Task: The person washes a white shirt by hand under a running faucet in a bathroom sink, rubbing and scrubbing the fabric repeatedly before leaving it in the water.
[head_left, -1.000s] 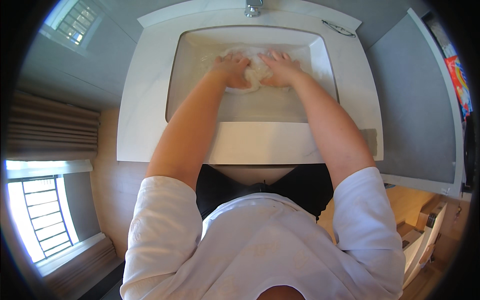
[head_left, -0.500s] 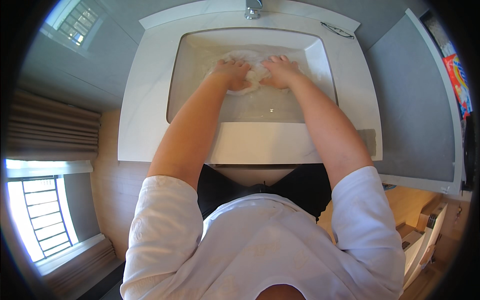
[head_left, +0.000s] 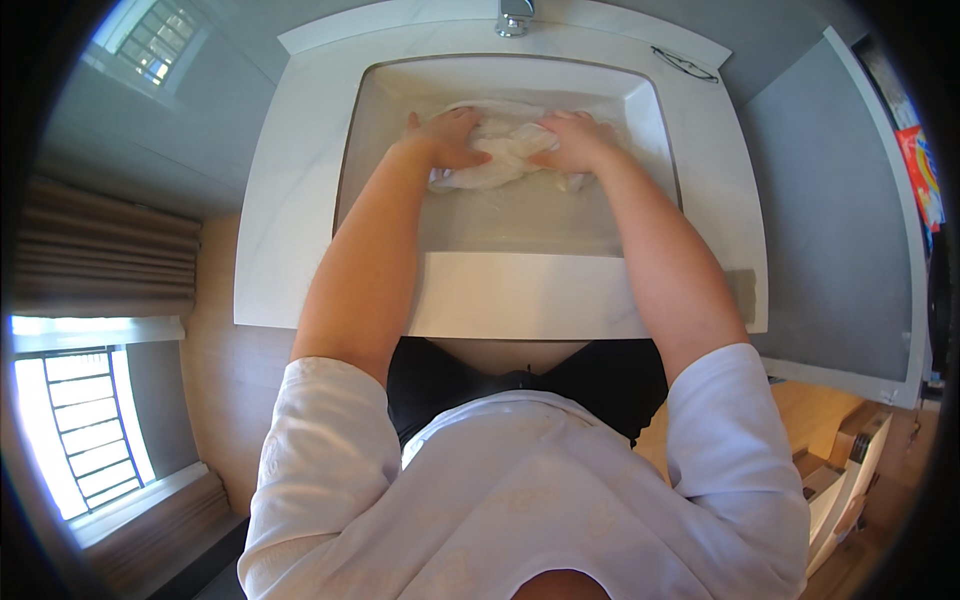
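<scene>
A soaked white cloth (head_left: pixel 497 150) lies bunched in the shallow, cloudy water of a rectangular white sink (head_left: pixel 390 90). On its left side rests my left hand (head_left: pixel 445 138), fingers spread and the thumb pointing inward over the folds. Opposite, my right hand (head_left: pixel 580 142) has its fingers and thumb bent around a raised fold of the cloth. Part of the cloth beneath both palms is hidden, and the left hand is slightly blurred.
A chrome faucet (head_left: pixel 514 18) stands behind the sink on the white marbled countertop (head_left: pixel 290 180). Eyeglasses (head_left: pixel 684 64) lie at its far right corner. Beyond the right edge is a grey panel (head_left: pixel 835 220), with a red-and-blue package (head_left: pixel 918 170) past it.
My hands have moved slightly apart. The cloth between them has spread wider and shows more of its folds, and a fold now stands up by my right hand.
</scene>
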Motion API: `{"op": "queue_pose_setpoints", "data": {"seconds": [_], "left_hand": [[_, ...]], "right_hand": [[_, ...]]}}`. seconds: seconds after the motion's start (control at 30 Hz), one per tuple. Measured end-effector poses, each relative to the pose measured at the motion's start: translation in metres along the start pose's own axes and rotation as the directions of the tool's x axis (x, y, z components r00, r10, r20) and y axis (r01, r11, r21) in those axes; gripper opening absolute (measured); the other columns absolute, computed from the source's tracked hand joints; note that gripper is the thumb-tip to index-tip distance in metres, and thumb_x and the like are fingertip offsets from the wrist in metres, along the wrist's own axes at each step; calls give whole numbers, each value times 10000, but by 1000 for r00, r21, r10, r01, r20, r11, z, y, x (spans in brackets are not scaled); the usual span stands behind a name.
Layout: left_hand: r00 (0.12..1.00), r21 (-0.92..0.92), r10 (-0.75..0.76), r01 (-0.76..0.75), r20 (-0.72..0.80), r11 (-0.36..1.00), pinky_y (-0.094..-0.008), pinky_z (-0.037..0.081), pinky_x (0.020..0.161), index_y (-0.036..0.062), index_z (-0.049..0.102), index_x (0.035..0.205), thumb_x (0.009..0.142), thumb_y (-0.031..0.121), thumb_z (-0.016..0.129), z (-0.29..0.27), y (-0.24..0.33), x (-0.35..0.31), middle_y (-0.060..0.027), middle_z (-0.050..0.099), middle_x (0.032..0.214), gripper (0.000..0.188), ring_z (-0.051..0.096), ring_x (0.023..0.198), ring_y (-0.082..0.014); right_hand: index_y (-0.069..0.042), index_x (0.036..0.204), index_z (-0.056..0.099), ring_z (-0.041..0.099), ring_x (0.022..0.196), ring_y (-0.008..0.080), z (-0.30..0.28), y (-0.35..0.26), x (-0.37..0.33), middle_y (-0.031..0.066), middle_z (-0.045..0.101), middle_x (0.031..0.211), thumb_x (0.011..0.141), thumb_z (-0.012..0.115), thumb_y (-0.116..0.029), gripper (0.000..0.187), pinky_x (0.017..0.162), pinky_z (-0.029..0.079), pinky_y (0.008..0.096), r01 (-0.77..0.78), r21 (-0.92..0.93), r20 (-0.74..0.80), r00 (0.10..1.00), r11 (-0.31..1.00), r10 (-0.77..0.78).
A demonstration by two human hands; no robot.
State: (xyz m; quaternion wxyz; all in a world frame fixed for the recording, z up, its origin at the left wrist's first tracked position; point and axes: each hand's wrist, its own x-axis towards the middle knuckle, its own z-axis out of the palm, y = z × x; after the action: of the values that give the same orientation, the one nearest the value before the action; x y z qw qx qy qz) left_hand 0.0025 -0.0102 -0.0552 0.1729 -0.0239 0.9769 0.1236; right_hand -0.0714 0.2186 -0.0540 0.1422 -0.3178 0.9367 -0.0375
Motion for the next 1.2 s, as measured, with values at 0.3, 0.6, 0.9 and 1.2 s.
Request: {"op": "queue_pose_setpoints", "data": {"seconds": [0.3,0.6,0.9,1.2], "left_hand": [[998,69,42,-39,-36,997,-727,160,1139,245,285,1577,691,487,822,8,2,9,-49,251,1649,1064,224,1527,-264],[998,104,49,-52,33,993,-570,368,1079,206,425,1478,720,421,822,4,13,10,-77,470,1490,882,464,1372,-303],[975,-118,219,-221,-29,968,-446,514,929,132,684,1191,824,399,707,22,-12,34,-123,702,1194,455,665,1118,-312],[977,-246,177,-201,-116,948,-442,492,931,79,667,1215,972,261,548,17,6,31,-207,691,1170,325,640,1095,-385]], "right_hand": [[-233,1558,353,269,1496,347,12,7,7,60,268,1651,765,748,-599,959,1142,311,619,0,-15,-55,998,1000,-1],[-214,1501,431,335,1451,306,3,-4,5,9,408,1555,754,758,-607,905,1100,341,645,-39,-40,32,999,998,40],[-172,1360,582,463,1373,297,-4,-10,2,52,558,1430,855,688,-548,638,1046,427,572,-34,20,22,999,999,34],[-98,1071,731,680,1030,375,1,-1,10,165,726,1077,957,577,-414,370,862,539,482,-110,138,-189,973,984,135]]}}
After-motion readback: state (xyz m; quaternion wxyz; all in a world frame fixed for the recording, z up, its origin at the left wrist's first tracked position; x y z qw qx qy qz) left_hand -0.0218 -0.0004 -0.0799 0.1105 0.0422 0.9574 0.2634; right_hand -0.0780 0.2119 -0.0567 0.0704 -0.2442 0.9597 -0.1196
